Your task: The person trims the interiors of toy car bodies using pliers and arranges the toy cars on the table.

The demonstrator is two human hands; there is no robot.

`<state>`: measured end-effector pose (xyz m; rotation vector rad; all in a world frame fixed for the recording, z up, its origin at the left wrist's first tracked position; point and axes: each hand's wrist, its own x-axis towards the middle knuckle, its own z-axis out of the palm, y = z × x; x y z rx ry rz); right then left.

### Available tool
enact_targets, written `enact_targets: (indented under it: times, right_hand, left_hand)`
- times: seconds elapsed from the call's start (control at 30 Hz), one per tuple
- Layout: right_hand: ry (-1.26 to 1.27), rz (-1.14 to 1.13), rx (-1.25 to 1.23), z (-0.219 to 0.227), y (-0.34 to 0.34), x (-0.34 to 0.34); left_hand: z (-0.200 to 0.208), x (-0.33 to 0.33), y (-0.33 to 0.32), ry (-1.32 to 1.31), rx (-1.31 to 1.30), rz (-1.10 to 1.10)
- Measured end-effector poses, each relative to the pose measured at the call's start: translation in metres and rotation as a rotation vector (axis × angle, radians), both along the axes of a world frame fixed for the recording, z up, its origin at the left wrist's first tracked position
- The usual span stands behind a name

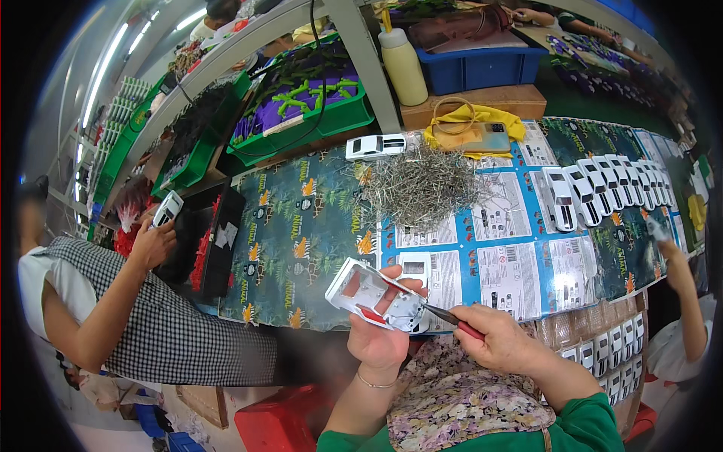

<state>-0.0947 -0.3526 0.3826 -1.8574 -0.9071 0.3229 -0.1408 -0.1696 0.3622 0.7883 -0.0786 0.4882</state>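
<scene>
1. Left hand [380, 335] holds a white toy car body [374, 296] upside down, above the lap and just in front of the tabletop [301, 233] edge; fingers wrap its far side, thumb on the near edge.
2. Right hand [501, 339] is clenched on a red-handled tool [452, 319]; its dark tip touches the car's rear end.
3. Risk: the tip looks seated on a small spot, so a sideways push could skid it off and scratch the plastic or jab the left thumb.
4. Risk: the car is held in the air, unsupported; hard pressing could twist it out of the grip.
5. Car look: white shell, hollow underside showing, red piece inside, grey patterned part at the rear.
6. Nearby: pile of metal pins [425, 184], row of white cars [602, 188] on printed cards, one lone car [375, 146], yellow bottle [403, 64].
7. A co-worker's hand [154, 241] at left holds another white car.
</scene>
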Motion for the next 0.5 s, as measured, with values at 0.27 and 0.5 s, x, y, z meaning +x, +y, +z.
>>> enact_targets:
  times: [0.27,0.5]
  right_hand:
    - [-0.009,-0.01,0.031,0.0,0.0,-0.001]
    - [0.043,-0.018,-0.011,0.009,-0.003,0.002]
  left_hand:
    - [0.001,0.001,-0.001,-0.004,-0.034,-0.026]
    - [0.003,0.003,-0.001,0.026,-0.074,-0.043]
